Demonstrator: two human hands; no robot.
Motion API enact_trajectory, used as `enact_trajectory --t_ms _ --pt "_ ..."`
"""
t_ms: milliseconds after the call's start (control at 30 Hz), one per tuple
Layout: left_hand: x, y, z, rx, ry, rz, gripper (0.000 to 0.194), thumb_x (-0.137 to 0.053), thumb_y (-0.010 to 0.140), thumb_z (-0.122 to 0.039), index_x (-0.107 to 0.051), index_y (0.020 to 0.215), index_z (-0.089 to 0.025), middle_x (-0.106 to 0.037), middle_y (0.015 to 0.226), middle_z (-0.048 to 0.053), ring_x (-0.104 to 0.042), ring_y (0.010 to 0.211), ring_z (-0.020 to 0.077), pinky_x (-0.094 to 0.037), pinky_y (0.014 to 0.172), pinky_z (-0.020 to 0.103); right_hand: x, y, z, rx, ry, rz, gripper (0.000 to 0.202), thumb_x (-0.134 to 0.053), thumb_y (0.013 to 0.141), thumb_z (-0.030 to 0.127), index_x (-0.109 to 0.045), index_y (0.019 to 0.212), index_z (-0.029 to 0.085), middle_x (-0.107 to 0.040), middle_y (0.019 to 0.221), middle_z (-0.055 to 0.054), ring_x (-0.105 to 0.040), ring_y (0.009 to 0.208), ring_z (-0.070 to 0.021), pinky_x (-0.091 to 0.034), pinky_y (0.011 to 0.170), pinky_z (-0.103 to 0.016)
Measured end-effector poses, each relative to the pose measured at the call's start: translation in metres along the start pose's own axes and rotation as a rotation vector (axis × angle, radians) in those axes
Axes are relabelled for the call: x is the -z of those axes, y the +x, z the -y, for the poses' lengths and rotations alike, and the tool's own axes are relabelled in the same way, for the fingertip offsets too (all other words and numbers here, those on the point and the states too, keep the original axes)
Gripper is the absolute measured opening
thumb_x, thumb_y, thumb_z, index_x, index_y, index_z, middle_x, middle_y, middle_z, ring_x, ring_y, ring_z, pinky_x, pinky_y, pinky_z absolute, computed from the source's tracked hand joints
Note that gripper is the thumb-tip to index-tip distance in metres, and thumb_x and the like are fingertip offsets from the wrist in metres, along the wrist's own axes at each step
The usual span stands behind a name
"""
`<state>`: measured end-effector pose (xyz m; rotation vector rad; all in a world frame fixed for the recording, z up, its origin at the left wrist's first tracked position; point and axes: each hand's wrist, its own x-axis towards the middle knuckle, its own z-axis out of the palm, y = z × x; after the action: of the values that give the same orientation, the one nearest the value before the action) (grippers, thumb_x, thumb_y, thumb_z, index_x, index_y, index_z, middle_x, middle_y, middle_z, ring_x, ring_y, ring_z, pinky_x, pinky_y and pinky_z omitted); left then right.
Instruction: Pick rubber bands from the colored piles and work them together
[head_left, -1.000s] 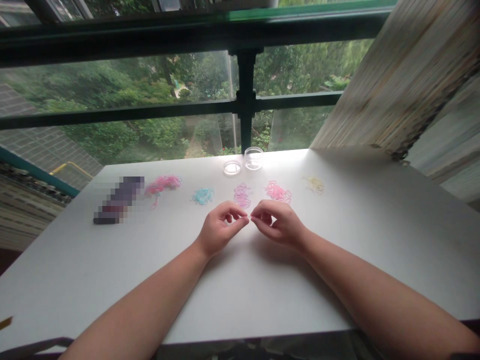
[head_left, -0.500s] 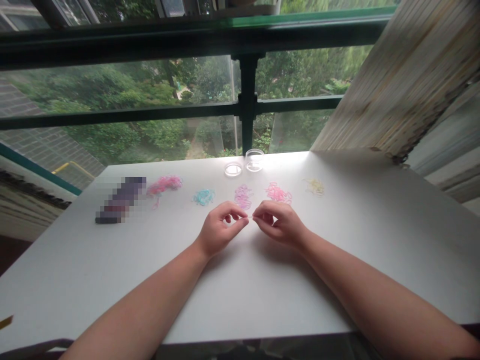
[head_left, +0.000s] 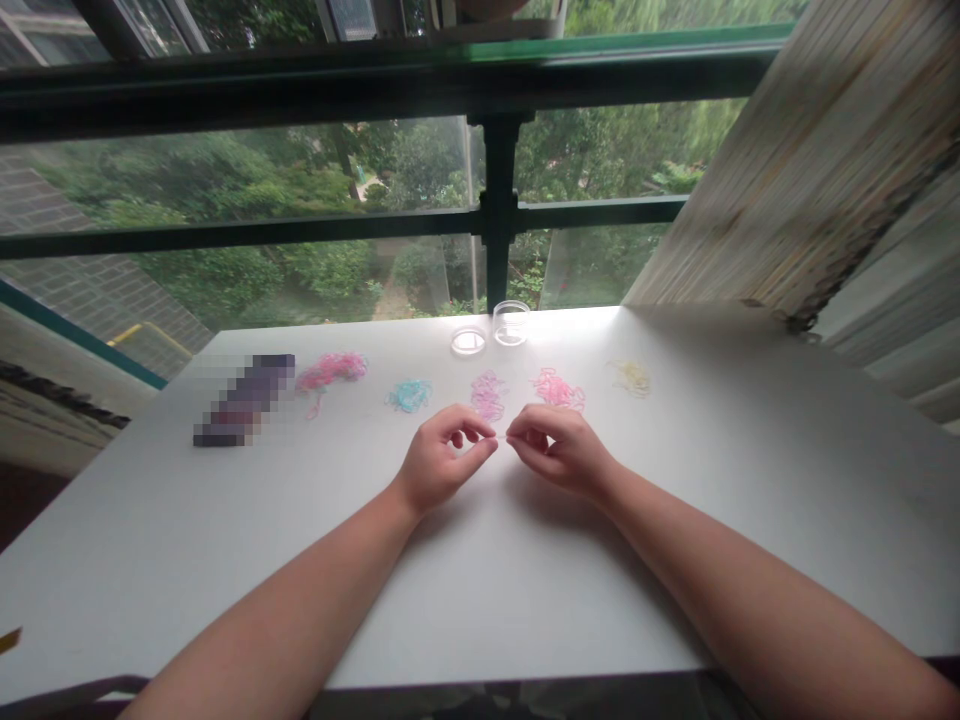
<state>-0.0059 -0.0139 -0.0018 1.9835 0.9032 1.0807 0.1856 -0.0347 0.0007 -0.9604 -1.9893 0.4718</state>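
Observation:
Thumb and forefinger of my left hand pinch one end of a small pale rubber band. My right hand pinches its other end, and the band spans the narrow gap between my fingertips. Just beyond my hands lie a purple pile of rubber bands and a pink pile, partly behind my right hand. A blue pile is farther left, and a pale yellow pile sits to the right. A mixed pink heap lies at the left.
A clear round container and a clear lid stand at the back of the white table. A blurred-out dark object lies at the left. Behind the table are a window with a green rail and a curtain on the right.
The whole view has shifted very slightly. My fingertips look a touch farther apart, with both hands still pinching the band.

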Motion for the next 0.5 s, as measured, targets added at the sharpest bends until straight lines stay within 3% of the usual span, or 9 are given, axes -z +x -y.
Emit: enact_trajectory --t_ms 500 --pt "0.0001 0.0005 -0.0026 -0.003 0.011 0.047 0.009 -0.06 0.078 -0.026 -0.063 0.077 -0.018 -0.064 0.078 0.004 -0.055 0.073 0.0144 -0.04 0.062 0.026 0.0005 0.0003 0.0001 0.019 0.005 0.024 0.009 -0.053 0.076 0.01 -0.057 0.075 0.018 -0.051 0.061 0.001 -0.044 0.053 -0.0088 -0.036 0.051 -0.02"
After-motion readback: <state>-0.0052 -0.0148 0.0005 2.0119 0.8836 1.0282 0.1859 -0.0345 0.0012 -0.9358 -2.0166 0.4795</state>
